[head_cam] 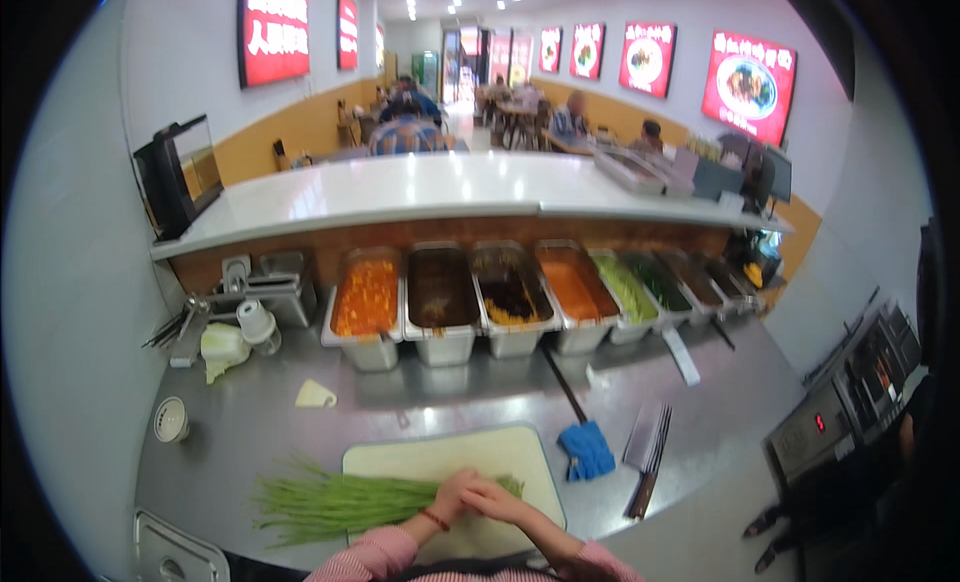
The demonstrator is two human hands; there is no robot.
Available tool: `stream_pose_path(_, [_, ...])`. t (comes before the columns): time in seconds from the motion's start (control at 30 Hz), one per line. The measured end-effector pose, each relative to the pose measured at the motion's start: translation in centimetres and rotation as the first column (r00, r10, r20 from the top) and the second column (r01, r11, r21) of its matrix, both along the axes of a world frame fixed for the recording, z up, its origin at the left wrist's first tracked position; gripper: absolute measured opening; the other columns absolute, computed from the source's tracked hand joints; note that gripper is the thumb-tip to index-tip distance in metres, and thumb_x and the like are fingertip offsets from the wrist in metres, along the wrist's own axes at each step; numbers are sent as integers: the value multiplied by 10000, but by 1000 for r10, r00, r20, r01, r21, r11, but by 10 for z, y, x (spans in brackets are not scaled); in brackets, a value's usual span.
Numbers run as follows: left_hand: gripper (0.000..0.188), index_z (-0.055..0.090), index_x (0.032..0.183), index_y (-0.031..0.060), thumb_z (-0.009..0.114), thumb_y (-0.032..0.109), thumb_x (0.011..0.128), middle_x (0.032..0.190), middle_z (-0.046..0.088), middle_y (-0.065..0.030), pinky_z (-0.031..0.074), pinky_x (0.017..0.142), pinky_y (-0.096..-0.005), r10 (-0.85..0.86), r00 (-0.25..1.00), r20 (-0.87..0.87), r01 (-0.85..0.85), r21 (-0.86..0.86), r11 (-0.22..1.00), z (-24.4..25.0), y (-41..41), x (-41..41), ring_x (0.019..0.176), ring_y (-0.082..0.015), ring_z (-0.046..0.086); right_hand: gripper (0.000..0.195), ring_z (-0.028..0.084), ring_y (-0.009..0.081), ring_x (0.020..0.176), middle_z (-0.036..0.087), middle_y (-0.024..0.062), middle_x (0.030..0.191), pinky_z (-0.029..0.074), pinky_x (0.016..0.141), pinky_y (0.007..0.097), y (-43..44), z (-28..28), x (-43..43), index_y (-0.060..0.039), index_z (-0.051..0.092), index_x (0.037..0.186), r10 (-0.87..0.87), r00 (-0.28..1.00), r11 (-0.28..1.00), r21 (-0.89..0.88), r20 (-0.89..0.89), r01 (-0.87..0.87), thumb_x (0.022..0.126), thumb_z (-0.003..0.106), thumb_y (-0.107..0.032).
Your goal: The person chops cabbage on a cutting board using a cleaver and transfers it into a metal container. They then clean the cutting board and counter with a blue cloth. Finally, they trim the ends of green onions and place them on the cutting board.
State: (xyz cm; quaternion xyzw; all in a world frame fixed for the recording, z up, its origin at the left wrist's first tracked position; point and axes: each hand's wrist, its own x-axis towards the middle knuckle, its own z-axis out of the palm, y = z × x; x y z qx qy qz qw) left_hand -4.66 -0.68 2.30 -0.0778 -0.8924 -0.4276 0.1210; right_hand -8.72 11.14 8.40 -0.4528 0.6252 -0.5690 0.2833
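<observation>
A bundle of long green vegetable stalks (360, 499) lies across a pale cutting board (420, 451); its loose ends spread past the board's left edge onto the steel counter. My left hand (454, 493) grips the bundle near its right end, a red bracelet at the wrist. Close against it, partly overlapping, my right hand (496, 501) is also on the stalks, and their short ends show just beyond it. The fingers' undersides are hidden. Right of the board a cleaver (646, 451) lies with its dark handle towards me. Between the two rests a folded blue cloth (586, 451).
Steel pans with orange food (367, 297), dark sauce (442, 289) and chopped greens (626, 286) line the counter's back. At left stand a paper cup (172, 420) and a peeled pale vegetable (225, 346). A metal lid (180, 552) sits lower left. A person (840, 499) stands at right.
</observation>
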Motion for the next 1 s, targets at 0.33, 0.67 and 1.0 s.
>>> stream_pose_path(0.33, [138, 404, 759, 21, 439, 143, 814, 636, 539, -124, 409, 499, -328, 203, 970, 133, -225, 174, 959, 11, 1, -1, 557, -241, 541, 167, 406, 77, 445, 481, 29, 538, 320, 408, 185, 40, -12, -5, -37, 505, 599, -309, 807, 950, 127, 504, 285, 668, 353, -40])
stream_pose_path(0.67, [115, 424, 759, 19, 435, 123, 808, 635, 553, -108, 411, 474, -308, 165, 982, 91, -176, 130, 976, 10, 0, -1, 510, -227, 535, 136, 524, 178, 511, 544, 65, 571, 408, 478, 289, 50, -34, -20, -63, 585, 758, -524, 789, 675, 409, -321, 614, 709, 540, -182])
stream_pose_path(1.0, [112, 434, 756, 33, 525, 93, 728, 646, 494, -121, 383, 525, -331, 131, 991, 7, -131, 63, 989, 12, 2, 3, 580, -254, 486, 195, 527, 256, 542, 529, 99, 571, 402, 493, 345, 41, -30, -28, -70, 526, 769, -284, 847, 731, 470, -450, 495, 678, 606, -223])
